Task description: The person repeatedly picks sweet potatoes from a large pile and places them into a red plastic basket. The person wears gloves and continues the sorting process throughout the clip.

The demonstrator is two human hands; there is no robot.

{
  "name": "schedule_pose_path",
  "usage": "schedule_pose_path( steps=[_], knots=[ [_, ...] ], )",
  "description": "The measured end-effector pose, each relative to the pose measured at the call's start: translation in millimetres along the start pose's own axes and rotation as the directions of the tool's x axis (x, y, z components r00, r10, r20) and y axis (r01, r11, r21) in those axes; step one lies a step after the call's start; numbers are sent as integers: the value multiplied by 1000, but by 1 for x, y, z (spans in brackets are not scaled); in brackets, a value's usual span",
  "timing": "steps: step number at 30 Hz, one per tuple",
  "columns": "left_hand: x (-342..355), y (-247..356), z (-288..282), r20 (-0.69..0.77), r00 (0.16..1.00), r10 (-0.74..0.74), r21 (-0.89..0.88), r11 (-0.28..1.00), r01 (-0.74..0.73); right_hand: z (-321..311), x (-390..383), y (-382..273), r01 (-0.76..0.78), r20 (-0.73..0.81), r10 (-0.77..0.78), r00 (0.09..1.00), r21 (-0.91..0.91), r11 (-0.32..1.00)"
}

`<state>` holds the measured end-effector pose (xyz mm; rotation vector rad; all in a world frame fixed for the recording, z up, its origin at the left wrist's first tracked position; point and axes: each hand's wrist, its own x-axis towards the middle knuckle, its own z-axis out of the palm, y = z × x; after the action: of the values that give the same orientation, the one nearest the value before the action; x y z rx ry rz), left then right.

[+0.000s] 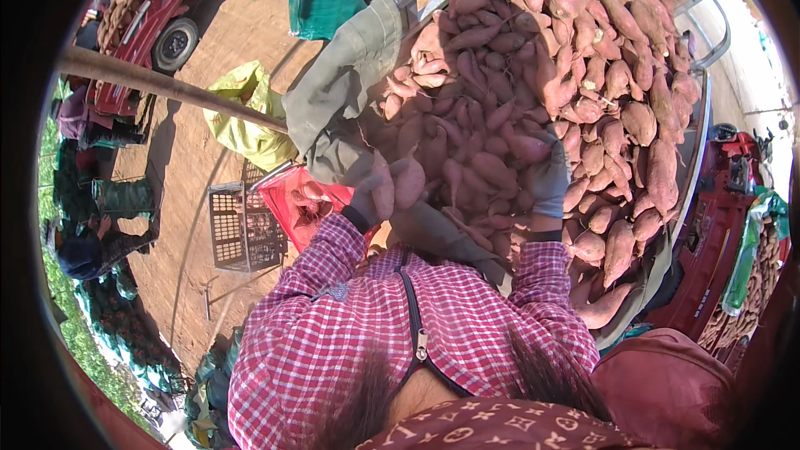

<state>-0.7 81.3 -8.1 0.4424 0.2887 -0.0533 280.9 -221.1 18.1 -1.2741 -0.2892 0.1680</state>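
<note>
My left hand (363, 200), in a grey glove, is closed on two sweet potatoes at the left edge of the heap. One sweet potato (382, 186) has a thin root at its top; the other sweet potato (409, 182) is beside it. My right hand (550, 179), also gloved, is over the heap with its fingers curled at the end of a long sweet potato (527, 147); its fingertips are partly hidden. Reddish sweet potatoes (492, 171) fill the cloth-lined truck bed. Below my left hand, a red bag (283, 200) has sweet potatoes in it.
A grey-green cloth (333, 100) drapes over the bed's left side, near a long pole (192, 93). Black plastic crates (229, 229) and a yellow sack (242, 125) stand on the ground. A metal rail (704, 142) edges the right side. Red vehicles and people are around.
</note>
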Motion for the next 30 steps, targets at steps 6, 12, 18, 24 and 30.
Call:
schedule_pose_path(
  steps=[6,12,18,24,30],
  knots=[
    [-9,4,10,-53,988,147,105,984,-141,59,-53,20,-350,179,318,931,688,636],
    [-77,35,34,-336,913,230,165,969,-183,157,-100,-24,-545,443,356,823,439,715],
    [-202,66,-59,-191,893,407,-33,907,-421,270,-162,-31,157,662,-27,749,-138,978],
    [-231,72,-173,-767,611,197,285,957,49,327,-214,15,-151,608,585,537,-613,776],
    [-208,57,-191,-694,665,276,482,864,145,246,-177,-8,-243,576,505,643,-472,847]
  ],
)
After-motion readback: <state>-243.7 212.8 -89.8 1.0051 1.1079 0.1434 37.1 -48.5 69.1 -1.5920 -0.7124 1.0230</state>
